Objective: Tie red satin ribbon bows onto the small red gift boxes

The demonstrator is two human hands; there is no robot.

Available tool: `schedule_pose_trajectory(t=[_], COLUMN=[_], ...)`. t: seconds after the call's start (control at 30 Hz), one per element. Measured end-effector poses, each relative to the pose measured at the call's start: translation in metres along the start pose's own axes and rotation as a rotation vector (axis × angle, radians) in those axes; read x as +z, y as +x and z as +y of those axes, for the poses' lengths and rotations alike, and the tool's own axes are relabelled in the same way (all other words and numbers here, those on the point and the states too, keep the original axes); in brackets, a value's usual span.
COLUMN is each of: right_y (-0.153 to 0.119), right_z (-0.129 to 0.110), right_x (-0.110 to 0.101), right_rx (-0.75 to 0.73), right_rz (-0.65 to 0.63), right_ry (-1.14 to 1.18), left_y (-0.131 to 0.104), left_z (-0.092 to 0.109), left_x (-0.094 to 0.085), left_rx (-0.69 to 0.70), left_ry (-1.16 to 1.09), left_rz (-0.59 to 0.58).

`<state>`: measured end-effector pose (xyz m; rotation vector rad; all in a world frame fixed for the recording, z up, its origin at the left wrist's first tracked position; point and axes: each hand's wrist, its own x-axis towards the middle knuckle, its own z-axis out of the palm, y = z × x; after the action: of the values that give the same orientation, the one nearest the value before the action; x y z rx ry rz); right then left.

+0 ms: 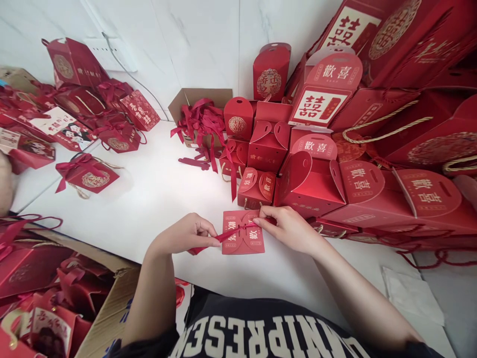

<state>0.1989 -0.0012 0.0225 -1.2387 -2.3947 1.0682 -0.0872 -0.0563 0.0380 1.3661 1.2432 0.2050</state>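
Observation:
A small red box (234, 247) with gold characters stands on the white table (156, 199), close to my body, seen from above with its rounded flaps closed. A dark red ribbon (227, 232) runs across its top, crossing at the middle. On the left side, my left hand (199, 232) pinches one ribbon end between thumb and fingers. My right hand (278, 224) pinches the other end at the box's upper right. The ribbon looks stretched between both hands.
Stacked red boxes (311, 186) fill the right side. Behind, a cardboard box (219, 93) holds loose ribbons (203, 117). A ribboned box (91, 174) and more boxes stand left. At lower left is a carton (112, 308) of red boxes. White tissue (412, 296) lies right.

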Motion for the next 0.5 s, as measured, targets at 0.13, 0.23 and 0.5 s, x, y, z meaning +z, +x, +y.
schedule_pose_trajectory(t=[0.13, 0.23, 0.5], right_y=[0.000, 0.000, 0.001], right_z=[-0.001, -0.003, -0.001], right_x=[0.001, 0.001, -0.001], right_rx=[0.010, 0.006, 0.014], right_rz=[0.001, -0.001, -0.007], right_ry=[0.006, 0.023, 0.029], left_y=[0.002, 0.014, 0.042], left_z=[-0.001, 0.003, 0.019], left_x=[-0.011, -0.011, 0.000], left_rx=[0.265, 0.553, 0.824], left_ry=[0.051, 0.078, 0.128], left_rz=[-0.053, 0.001, 0.036])
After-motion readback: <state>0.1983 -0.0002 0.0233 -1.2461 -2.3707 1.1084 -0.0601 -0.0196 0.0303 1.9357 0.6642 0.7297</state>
